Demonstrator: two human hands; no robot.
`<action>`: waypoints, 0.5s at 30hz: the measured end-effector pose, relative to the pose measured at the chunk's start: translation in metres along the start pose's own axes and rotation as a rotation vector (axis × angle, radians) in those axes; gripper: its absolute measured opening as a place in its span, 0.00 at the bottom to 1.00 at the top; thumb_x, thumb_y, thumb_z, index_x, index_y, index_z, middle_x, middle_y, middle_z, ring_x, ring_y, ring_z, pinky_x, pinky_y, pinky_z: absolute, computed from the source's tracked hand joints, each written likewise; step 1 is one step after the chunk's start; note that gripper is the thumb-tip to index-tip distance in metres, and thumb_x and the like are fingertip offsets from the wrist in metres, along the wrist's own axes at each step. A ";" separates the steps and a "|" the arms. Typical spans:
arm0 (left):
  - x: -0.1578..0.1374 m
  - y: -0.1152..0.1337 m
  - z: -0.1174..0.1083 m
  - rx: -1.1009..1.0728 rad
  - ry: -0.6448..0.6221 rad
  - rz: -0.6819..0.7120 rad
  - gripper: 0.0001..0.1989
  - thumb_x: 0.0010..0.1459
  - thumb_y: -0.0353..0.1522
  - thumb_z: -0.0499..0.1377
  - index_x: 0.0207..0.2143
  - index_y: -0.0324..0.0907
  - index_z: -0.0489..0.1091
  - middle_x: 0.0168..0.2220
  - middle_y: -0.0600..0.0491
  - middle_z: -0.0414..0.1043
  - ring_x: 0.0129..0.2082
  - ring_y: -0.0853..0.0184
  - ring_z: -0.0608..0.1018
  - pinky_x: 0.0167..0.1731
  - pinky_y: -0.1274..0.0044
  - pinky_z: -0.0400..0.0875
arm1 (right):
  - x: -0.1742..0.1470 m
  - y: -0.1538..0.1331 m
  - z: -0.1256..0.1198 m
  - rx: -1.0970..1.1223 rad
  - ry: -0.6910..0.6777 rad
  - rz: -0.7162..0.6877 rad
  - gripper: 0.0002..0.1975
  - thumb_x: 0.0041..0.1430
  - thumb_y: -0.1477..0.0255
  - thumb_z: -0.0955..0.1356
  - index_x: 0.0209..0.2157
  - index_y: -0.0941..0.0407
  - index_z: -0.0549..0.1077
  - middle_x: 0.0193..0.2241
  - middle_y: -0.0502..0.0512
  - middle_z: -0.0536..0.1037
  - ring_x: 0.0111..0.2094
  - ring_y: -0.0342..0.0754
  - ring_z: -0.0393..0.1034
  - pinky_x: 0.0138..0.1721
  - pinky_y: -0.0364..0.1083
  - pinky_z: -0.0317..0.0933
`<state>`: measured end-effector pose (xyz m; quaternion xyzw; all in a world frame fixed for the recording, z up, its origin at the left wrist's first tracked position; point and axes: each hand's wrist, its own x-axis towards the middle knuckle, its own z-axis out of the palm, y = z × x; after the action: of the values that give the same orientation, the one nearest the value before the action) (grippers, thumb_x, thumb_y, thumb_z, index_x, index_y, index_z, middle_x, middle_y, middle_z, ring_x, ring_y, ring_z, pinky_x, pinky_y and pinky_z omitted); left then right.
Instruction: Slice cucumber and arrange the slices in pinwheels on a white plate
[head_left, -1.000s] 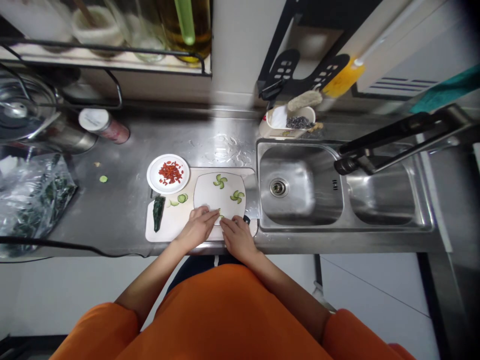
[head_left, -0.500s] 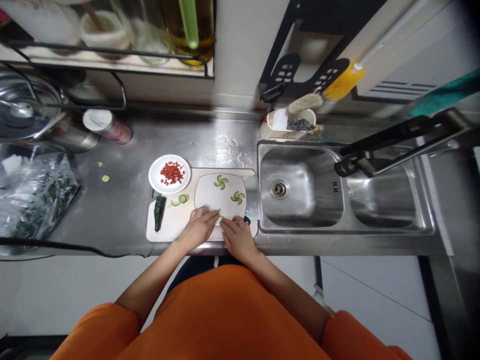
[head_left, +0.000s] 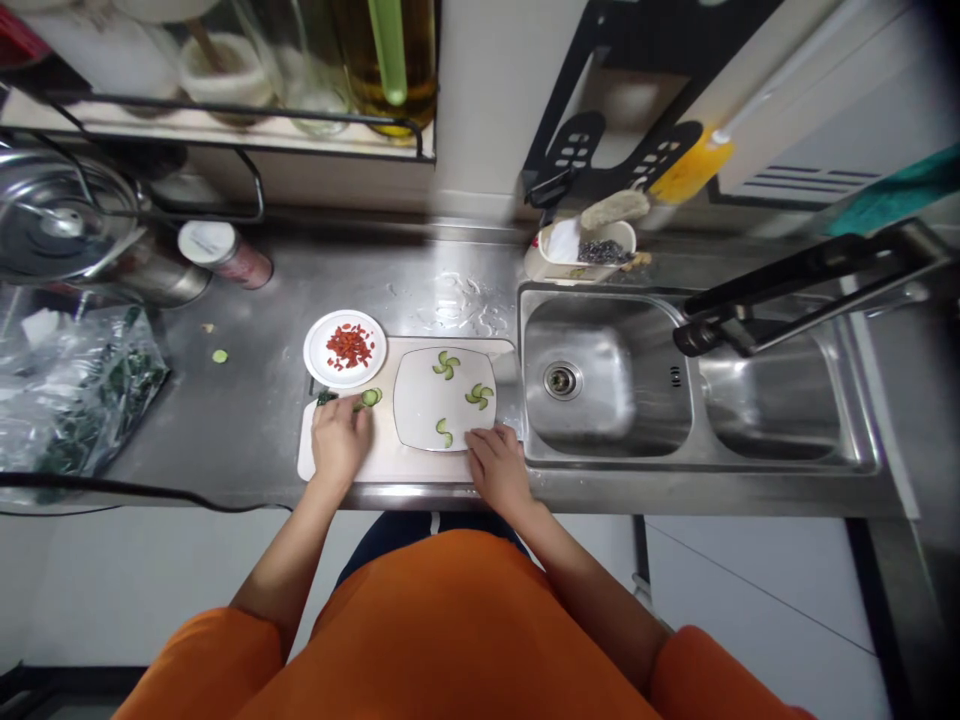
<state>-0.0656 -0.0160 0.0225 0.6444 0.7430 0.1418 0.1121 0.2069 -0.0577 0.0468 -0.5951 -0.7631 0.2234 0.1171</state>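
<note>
A white squarish plate [head_left: 420, 400] lies on the cutting board [head_left: 386, 455], with two green cucumber pinwheels [head_left: 446, 365] and a partial third, a few curved cucumber slices [head_left: 444, 432], near its front edge. My left hand [head_left: 341, 440] is over the board's left part, fingers curled down beside a small pile of cucumber slices [head_left: 371, 397]; its fingertips are partly hidden. Beneath that hand, only the dark end of a cucumber piece [head_left: 326, 397] shows. My right hand [head_left: 499, 465] rests at the plate's front right corner, fingers extended. The knife blade [head_left: 510, 405] shows right of the plate.
A white dish of red goji berries [head_left: 349, 348] overlaps the board's back left corner. To the right is a double sink [head_left: 607, 370] with a black faucet [head_left: 780, 300]. A plastic bag of greens [head_left: 82, 390] and a canister [head_left: 225, 255] stand left.
My left hand has left the plate and moved left over the cucumber pieces. My right hand has shifted slightly right to the plate's corner. The curved slices near the front edge are now uncovered.
</note>
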 end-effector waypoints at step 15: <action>0.016 0.010 0.006 -0.075 -0.026 -0.176 0.10 0.54 0.37 0.55 0.33 0.41 0.72 0.31 0.48 0.74 0.36 0.59 0.71 0.41 0.69 0.62 | -0.002 -0.007 0.001 0.008 -0.024 -0.015 0.15 0.61 0.73 0.61 0.47 0.54 0.73 0.45 0.59 0.74 0.48 0.56 0.55 0.44 0.54 0.55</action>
<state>-0.0569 0.0012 0.0203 0.5739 0.7893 0.1508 0.1580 0.2007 -0.0610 0.0494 -0.5861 -0.7680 0.2327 0.1119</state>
